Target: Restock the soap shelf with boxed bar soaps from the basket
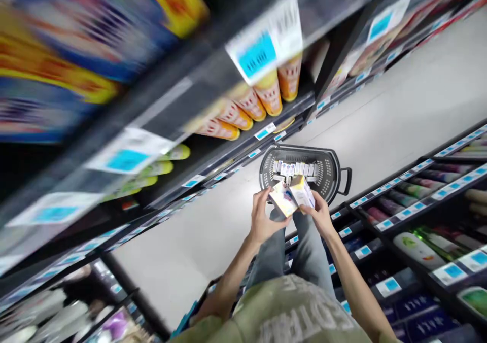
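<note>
My left hand is closed round a white and yellow box, its thumb along the lower edge. My right hand grips a second white box with a yellow side, pinched between thumb and fingers. The two boxes are tilted and meet, or nearly meet, in front of my legs. Just beyond them on the floor stands a dark shopping basket with a handle at its right. Inside it lie several small white boxes, partly hidden by what I hold.
At the left rises a shelf with price tags, orange and white bottles and large blue and yellow packs. Another shelf with bottles lines the right. The pale aisle floor runs between them.
</note>
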Motion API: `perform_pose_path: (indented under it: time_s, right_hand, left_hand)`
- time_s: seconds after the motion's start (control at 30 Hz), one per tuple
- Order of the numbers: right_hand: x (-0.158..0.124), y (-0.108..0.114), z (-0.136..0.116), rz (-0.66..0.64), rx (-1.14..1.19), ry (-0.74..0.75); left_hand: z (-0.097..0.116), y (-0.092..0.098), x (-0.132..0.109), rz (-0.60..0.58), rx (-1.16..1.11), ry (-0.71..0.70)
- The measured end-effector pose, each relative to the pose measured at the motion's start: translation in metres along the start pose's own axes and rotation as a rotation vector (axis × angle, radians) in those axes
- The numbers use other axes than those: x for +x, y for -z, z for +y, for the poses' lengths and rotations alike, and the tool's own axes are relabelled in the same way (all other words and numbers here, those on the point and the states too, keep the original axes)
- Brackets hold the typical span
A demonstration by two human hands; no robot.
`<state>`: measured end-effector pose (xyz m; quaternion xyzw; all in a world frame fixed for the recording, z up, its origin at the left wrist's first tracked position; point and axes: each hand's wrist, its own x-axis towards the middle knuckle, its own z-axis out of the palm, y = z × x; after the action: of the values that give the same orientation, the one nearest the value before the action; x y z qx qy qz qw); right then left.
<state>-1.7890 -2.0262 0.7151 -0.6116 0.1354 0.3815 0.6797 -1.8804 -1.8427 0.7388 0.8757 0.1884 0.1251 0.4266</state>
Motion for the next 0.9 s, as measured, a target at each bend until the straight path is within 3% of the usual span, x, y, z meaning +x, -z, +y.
perform_pose_path:
  time_s: [0.2, 0.37, 0.6, 0.8, 0.9]
  right_hand:
    - [-0.123, -0.022, -0.102, -0.128, 0.314, 0.009]
    - [-0.190, -0.047, -0.157, -0.136, 0.357, 0.003]
    - [-0.239, -0.070, -0.174, -0.155, 0.419, 0.055]
    - [-0.251, -0.090, -0.181, -0.204, 0.293, 0.093]
    - [-0.251, -0.096, -0.187, -0.209, 0.201, 0.174]
  left_hand:
    - [0.105, 0.083, -0.024, 0.200, -0.185, -0.091]
    - [0.160, 0.137, -0.034, 0.358, -0.248, -0.227]
    - [0.188, 0.177, -0.053, 0.584, -0.251, -0.370]
    - [0.199, 0.189, -0.069, 0.771, -0.266, -0.440]
    - [0.204, 0.189, -0.074, 0.819, -0.290, -0.399]
